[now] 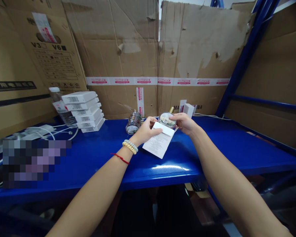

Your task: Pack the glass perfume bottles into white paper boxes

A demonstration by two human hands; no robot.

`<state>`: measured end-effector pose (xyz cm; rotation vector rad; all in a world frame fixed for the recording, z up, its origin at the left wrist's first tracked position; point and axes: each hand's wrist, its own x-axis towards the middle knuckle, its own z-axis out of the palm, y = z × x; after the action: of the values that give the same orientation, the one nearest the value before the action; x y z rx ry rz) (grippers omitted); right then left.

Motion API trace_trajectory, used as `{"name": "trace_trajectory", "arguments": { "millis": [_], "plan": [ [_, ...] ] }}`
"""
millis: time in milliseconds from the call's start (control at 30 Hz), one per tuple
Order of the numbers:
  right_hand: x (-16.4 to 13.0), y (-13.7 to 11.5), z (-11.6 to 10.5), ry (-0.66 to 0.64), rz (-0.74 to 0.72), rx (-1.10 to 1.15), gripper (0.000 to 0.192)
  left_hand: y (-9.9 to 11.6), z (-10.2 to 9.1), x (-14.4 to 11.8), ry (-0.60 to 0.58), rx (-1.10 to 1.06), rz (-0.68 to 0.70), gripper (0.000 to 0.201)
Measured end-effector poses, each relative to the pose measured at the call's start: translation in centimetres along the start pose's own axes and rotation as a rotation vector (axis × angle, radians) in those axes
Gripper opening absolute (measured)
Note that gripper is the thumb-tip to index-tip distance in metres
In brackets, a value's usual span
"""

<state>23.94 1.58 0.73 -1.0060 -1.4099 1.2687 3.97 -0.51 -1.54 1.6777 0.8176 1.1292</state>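
Observation:
My left hand (146, 129) is closed around a small white carton (156, 144) with printed text, its thumb pressing near the upper end where flaps stick out. Between the fingers of my right hand (186, 123) is a round, flat glass perfume bottle (165, 118) with a gold cap, tilted at the carton's upper end. Whether its lower edge is inside the carton I cannot tell. Several similar round bottles (133, 127) stand in a row just left of my left hand. Behind my right hand a small white box (188, 109) stands upright.
Several white boxes with barcodes (86, 116) are stacked on the left of the blue table (222, 148). Beside them are a clear water bottle (63, 110) and white cables (43, 131). Cardboard sheets (123, 62) wall the back; a blue frame post (241, 56) rises at right.

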Motion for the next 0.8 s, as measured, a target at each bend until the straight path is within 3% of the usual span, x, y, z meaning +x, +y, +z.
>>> {"name": "trace_trajectory", "arguments": {
  "millis": [300, 667, 800],
  "plan": [
    [-0.4, 0.1, 0.1, -0.086, -0.043, -0.147, 0.030, 0.2, 0.3, 0.0, 0.040, 0.019, -0.035, 0.045],
    [-0.4, 0.3, 1.2, -0.069, -0.081, -0.179, 0.028, -0.5, 0.9, 0.3, 0.148, -0.012, 0.024, 0.045],
    [-0.3, 0.4, 1.4, -0.010, -0.136, -0.165, 0.050, -0.6, 0.9, 0.4, 0.148, -0.021, 0.018, 0.044]
  ]
}}
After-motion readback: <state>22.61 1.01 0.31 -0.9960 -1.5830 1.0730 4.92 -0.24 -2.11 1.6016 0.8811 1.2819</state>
